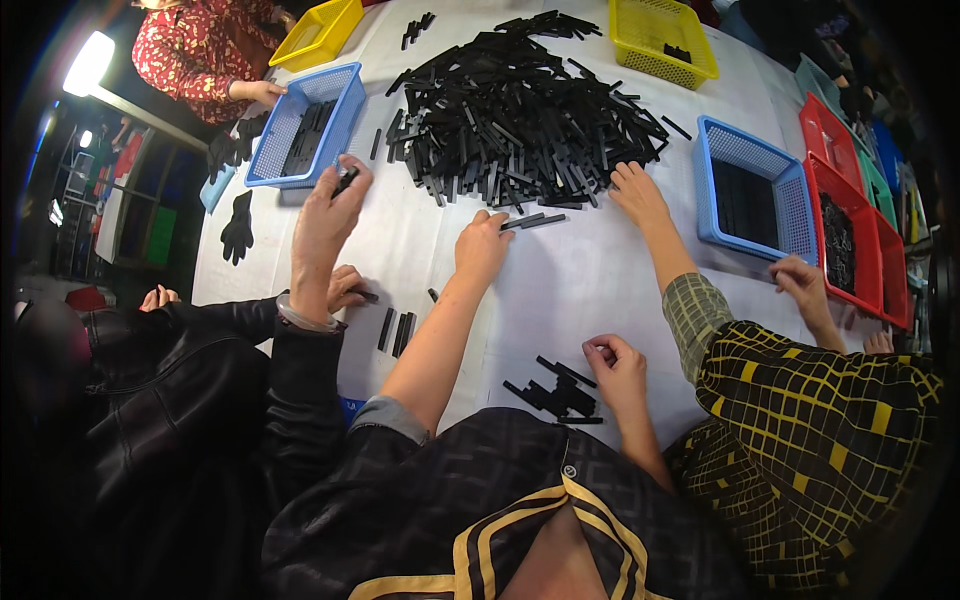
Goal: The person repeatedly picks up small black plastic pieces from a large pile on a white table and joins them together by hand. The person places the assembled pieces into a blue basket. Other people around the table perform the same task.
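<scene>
A large heap of small black bars [510,120] lies across the far middle of the white table. My left hand [482,248] reaches to the heap's near edge, its fingers closed on the end of a black bar [522,221]; another bar lies right beside it. Closer to my body, my right hand [620,372] is held with thumb and fingers drawn together, and whatever may be between them is too small to make out. Just left of that hand sits a small loose pile of black bars [560,393] on the tabletop.
Co-workers' hands work on both sides: one [335,205] at left, one [640,195] at the heap's right. Blue baskets [262,160] [712,200] hold bars. Yellow baskets [625,45] stand farther back; red crates [868,290] are at right. A black glove [237,230] lies left.
</scene>
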Demonstrator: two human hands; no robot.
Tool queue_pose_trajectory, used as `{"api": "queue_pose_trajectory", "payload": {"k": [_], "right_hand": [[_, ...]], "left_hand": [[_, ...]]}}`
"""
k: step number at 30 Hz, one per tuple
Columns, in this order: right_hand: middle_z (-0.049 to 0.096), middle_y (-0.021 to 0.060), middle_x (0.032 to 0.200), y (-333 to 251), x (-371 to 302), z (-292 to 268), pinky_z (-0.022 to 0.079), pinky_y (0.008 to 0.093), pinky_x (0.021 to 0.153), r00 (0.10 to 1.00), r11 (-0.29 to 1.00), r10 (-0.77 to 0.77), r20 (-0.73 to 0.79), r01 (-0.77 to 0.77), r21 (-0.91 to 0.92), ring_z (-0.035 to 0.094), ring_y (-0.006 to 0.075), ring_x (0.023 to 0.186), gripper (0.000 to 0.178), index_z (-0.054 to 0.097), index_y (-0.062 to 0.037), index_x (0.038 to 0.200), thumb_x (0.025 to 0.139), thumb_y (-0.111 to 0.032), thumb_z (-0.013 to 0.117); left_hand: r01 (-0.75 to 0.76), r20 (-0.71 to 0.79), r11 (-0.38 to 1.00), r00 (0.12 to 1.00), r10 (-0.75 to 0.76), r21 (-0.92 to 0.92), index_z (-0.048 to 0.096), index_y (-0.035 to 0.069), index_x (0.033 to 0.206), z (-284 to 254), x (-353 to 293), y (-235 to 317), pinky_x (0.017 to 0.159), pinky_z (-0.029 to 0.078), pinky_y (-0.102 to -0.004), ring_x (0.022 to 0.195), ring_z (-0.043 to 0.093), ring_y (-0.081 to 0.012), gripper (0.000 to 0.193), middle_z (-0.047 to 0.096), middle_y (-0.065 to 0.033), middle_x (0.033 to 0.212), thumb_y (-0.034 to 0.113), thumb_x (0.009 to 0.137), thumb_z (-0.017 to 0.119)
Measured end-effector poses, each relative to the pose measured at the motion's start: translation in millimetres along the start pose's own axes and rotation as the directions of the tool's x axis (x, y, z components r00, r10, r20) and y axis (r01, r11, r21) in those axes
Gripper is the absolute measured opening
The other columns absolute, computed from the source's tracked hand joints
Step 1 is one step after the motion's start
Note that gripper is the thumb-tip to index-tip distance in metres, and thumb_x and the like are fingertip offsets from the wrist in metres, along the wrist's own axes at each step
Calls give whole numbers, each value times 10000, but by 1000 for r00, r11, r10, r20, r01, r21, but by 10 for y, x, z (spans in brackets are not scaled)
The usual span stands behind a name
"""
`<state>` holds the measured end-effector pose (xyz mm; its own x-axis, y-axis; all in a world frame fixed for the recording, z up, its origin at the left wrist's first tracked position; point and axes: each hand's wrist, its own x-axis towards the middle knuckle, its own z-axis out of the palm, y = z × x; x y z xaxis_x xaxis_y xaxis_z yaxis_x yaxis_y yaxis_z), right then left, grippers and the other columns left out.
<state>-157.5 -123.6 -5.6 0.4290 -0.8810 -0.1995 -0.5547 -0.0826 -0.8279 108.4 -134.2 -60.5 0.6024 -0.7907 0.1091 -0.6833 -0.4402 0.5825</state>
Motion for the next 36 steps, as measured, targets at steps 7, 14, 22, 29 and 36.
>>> {"api": "queue_pose_trajectory", "payload": {"k": [7, 14, 22, 29, 36], "right_hand": [[574, 26, 618, 144, 39, 89, 398, 235, 514, 991, 918, 114, 68, -132, 375, 488, 78, 549, 186, 636, -7, 876, 810, -181, 625], [582, -14, 718, -194, 233, 268, 345, 192, 552, 988, 711, 152, 7, -114, 694, 476, 48, 658, 232, 635, 0, 909, 832, -218, 625], [545, -11, 645, -217, 103, 182, 314, 204, 511, 979, 602, 201, 40, -155, 783, 390, 48, 552, 226, 634, 18, 808, 836, -205, 614], [506, -20, 617, -297, -59, 94, 327, 204, 510, 961, 465, 270, 57, -182, 866, 389, 53, 545, 244, 635, 26, 811, 846, -212, 600], [517, -10, 651, -181, -17, -93, 335, 204, 506, 979, 631, 202, -14, -119, 767, 394, 51, 549, 218, 617, 33, 833, 855, -181, 583]], "left_hand": [[259, 263, 840, 954, -145, -476, 624, 6, 821, 177, -220, 91, 517, 417, -252, 558, 530, -136, 147, 575, -49, 677, 143, 775, 650], [510, 623, 503, 778, 74, -697, 602, -7, 864, -194, -1002, 772, 448, 326, -197, 503, 404, -31, 194, 512, 27, 613, 187, 851, 594], [342, 620, 683, 756, 208, -645, 605, 14, 857, -391, -1103, 890, 501, 334, -199, 557, 415, -49, 208, 485, 34, 617, 210, 879, 540], [27, 320, 813, 926, 199, -582, 595, 10, 811, -545, -1368, 1140, 479, 375, -251, 514, 466, -109, 102, 537, -50, 623, 112, 812, 596], [-430, 21, 852, 890, 456, -298, 570, 23, 793, -547, -1512, 1156, 484, 428, -345, 535, 529, -275, 75, 515, -106, 689, 49, 748, 624]]}}
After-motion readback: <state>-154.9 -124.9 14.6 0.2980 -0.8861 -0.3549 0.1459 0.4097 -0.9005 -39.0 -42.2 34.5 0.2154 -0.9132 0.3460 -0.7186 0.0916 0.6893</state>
